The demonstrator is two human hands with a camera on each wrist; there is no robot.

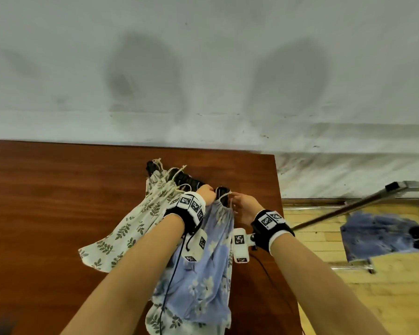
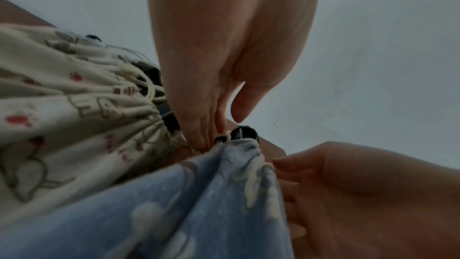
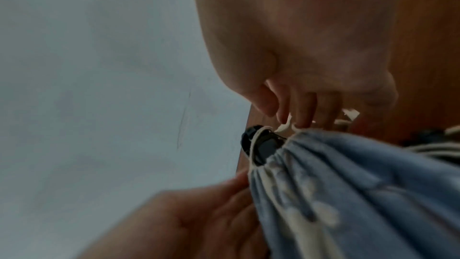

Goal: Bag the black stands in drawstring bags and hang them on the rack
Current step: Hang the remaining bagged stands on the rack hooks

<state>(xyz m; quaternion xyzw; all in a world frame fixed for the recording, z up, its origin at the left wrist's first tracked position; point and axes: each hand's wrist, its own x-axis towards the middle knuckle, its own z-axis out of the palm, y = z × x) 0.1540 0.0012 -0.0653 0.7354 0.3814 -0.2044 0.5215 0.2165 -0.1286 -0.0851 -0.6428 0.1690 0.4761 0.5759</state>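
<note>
A blue flowered drawstring bag (image 1: 203,269) lies on the brown table (image 1: 58,201), its mouth gathered round a black stand (image 1: 222,191) whose top pokes out. My left hand (image 1: 212,192) grips the gathered mouth on the left side, fingers down at the rim (image 2: 219,133). My right hand (image 1: 234,198) pinches the white drawstring (image 3: 283,126) beside the stand (image 3: 261,145). The rest of the stand is hidden in the bag (image 2: 199,204).
Cream printed bags (image 1: 140,213) holding other black stands (image 1: 186,181) lie just left of my hands. To the right, over the wooden floor, stands a metal rack (image 1: 344,209) with a blue bag (image 1: 377,233) hanging on it. The table's right edge is close to my right wrist.
</note>
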